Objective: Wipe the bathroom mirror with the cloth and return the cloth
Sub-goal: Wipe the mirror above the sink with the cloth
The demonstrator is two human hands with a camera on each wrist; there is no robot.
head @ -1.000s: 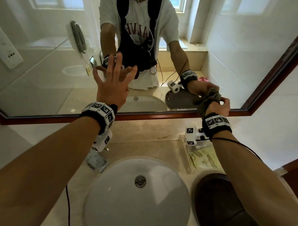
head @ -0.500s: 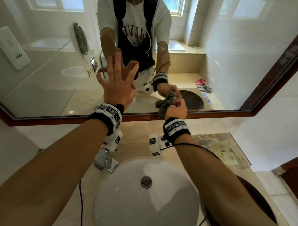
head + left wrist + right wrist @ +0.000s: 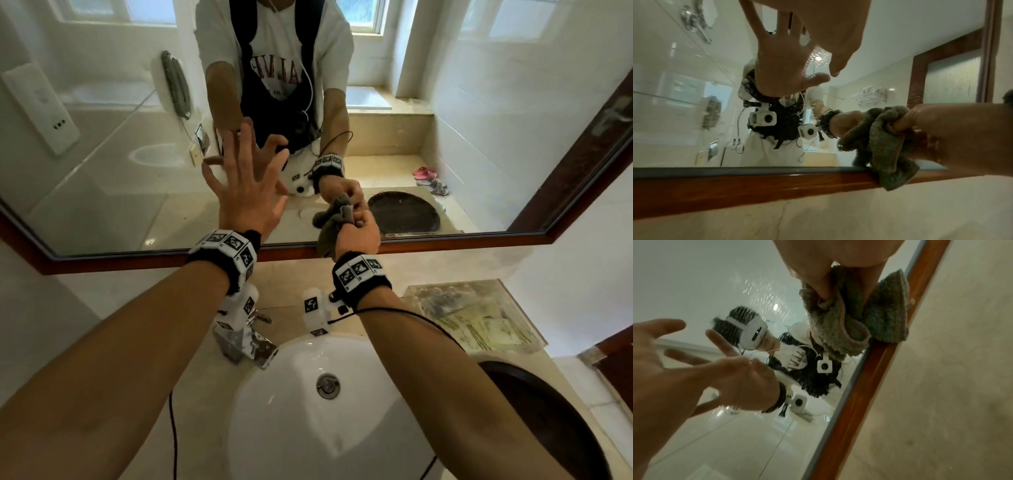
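Observation:
The mirror (image 3: 102,178) with its brown wooden frame (image 3: 137,262) fills the wall above the basin. My left hand (image 3: 246,164) is spread wide, its fingertips against the glass at centre left. To its right, my right hand (image 3: 359,234) grips a bunched grey-green cloth (image 3: 327,233) and holds it against the mirror's lower edge, where its loose end hangs over the frame. In the left wrist view the cloth (image 3: 885,146) is pressed to the glass, held in the right hand (image 3: 962,138). The right wrist view shows the cloth (image 3: 888,309) lapping onto the frame (image 3: 865,386).
Below the mirror is a beige counter with a white basin (image 3: 291,428) and a chrome tap (image 3: 245,344) at its back left. A clear tray (image 3: 476,318) of packets sits at the right. A dark round dish (image 3: 555,428) lies at the near right. A doorway shows in the reflection.
My right hand has carried the cloth leftward along the mirror's lower edge, from above the clear tray to above the basin. The left hand has stayed spread on the glass.

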